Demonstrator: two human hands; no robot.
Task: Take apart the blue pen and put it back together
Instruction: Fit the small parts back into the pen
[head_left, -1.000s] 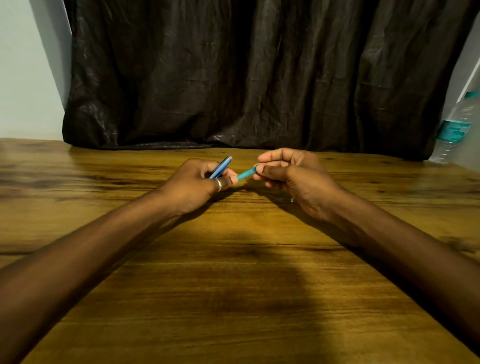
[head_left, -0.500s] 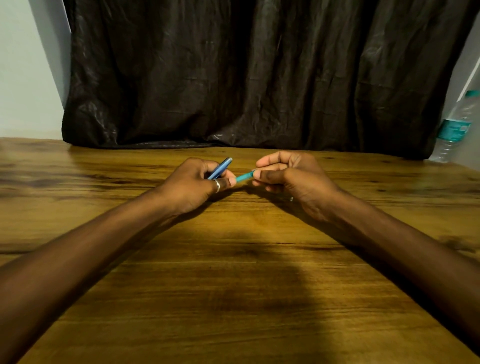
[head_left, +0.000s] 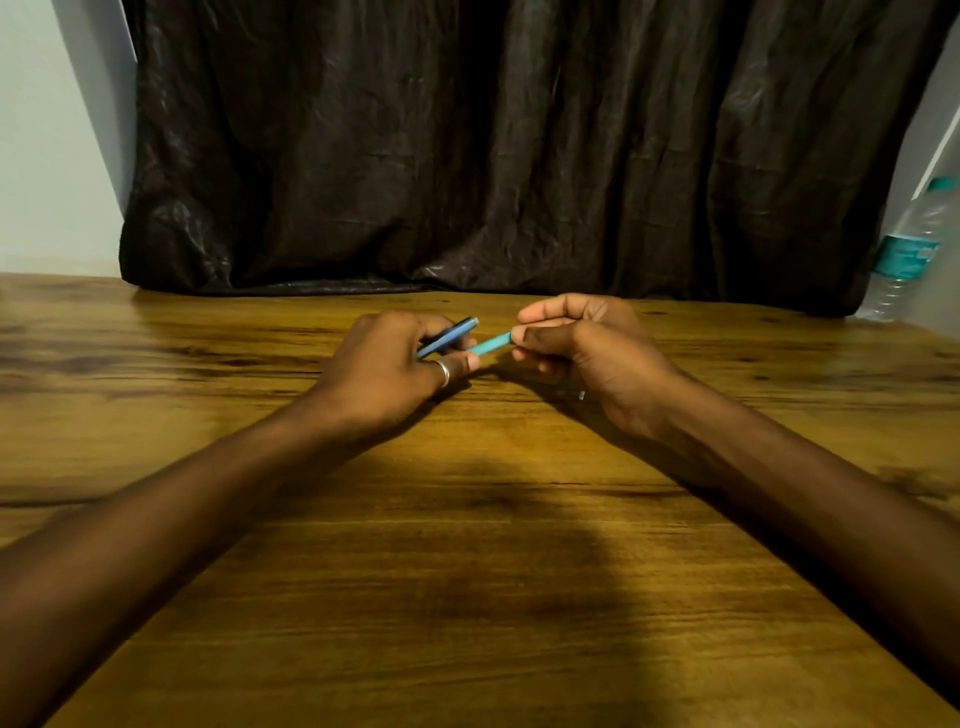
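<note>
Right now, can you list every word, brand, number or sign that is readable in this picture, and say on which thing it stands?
No text can be read.
Water bottle: its teal label has print, but it is too blurred to read.
Darker blue pen piece in the left hand: no print shows.
Lighter blue pen piece in the right hand: no print shows.

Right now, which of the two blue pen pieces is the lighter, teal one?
The teal pen piece pinched by the right hand; the darker blue pen piece sits in the left hand.
</note>
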